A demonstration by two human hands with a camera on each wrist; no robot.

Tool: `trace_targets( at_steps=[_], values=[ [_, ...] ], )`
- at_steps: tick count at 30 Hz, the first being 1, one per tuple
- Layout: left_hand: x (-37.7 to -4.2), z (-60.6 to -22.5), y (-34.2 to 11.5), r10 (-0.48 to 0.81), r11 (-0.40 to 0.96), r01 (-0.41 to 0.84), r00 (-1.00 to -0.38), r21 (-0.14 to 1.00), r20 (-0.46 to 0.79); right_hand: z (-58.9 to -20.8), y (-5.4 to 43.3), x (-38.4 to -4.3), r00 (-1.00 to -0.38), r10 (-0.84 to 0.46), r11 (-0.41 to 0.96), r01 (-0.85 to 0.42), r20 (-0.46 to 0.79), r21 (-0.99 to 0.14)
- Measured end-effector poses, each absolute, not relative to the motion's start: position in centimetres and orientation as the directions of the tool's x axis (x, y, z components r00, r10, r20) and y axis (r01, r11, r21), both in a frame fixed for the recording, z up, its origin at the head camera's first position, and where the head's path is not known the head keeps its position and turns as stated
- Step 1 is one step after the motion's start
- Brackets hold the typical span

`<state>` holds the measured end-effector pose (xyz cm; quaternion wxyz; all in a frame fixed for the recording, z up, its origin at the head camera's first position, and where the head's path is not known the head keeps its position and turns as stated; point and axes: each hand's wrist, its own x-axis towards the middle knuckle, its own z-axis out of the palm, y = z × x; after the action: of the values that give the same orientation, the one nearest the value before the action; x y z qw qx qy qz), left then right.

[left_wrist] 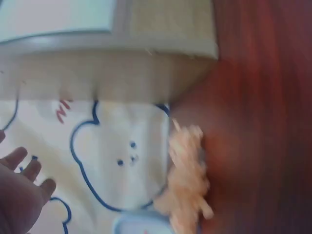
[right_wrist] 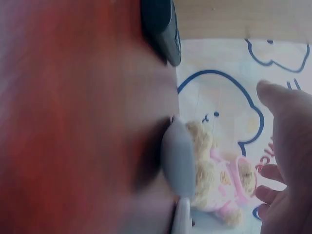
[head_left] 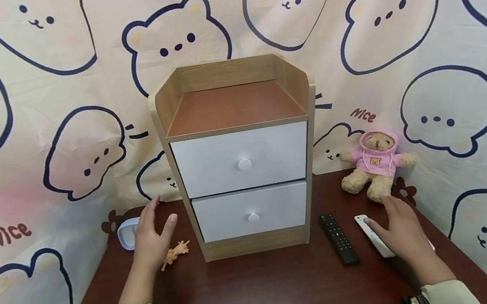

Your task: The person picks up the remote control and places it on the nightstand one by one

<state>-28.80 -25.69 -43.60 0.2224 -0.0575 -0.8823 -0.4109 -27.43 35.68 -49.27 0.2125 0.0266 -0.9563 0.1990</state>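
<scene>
My left hand (head_left: 150, 243) hovers over the left side of the table with its fingers spread and nothing in them. Beside it lies a small orange animal figure (head_left: 176, 254), its kind unclear, which shows larger as an orange figure (left_wrist: 187, 180) in the left wrist view. A light blue container (head_left: 127, 235) sits behind that hand, partly covered by it. On the right, my right hand (head_left: 406, 233) is held above a white remote control (head_left: 374, 237) and hides part of it. Its fingers are relaxed and grip nothing. A black remote control (head_left: 339, 240) lies to its left.
A wooden cabinet (head_left: 256, 244) with two white drawers, both closed, stands at the back middle. Against the right wall sits a teddy bear (head_left: 376, 162) in a pink hoodie. Cloth printed with bear outlines (head_left: 181, 41) surrounds the dark red table (head_left: 263, 294).
</scene>
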Motion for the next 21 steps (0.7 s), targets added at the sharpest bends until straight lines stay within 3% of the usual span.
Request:
trace_targets(
  at_steps=[7, 13, 21],
  values=[
    [-29.3, -42.2, -22.8, -0.119, 0.364, 0.423, -0.863, 0.83, 0.492, -49.9, 38.4, -25.8, -0.93, 0.172, 0.89, 0.005, 0.326, -0.456],
    [-30.1, -40.9, -20.1, -0.176, 0.071, 0.502, -0.844, 0.862, 0.506, -50.8, 40.5, -24.5, -0.909, 0.282, 0.869, 0.107, 0.306, -0.484],
    [-30.5, -40.1, -17.7, -0.241, -0.078, 0.524, -0.835, 0.848, 0.494, -51.0, 42.3, -23.3, -0.915, 0.4, 0.772, 0.308, 0.047, -0.556]
  ],
)
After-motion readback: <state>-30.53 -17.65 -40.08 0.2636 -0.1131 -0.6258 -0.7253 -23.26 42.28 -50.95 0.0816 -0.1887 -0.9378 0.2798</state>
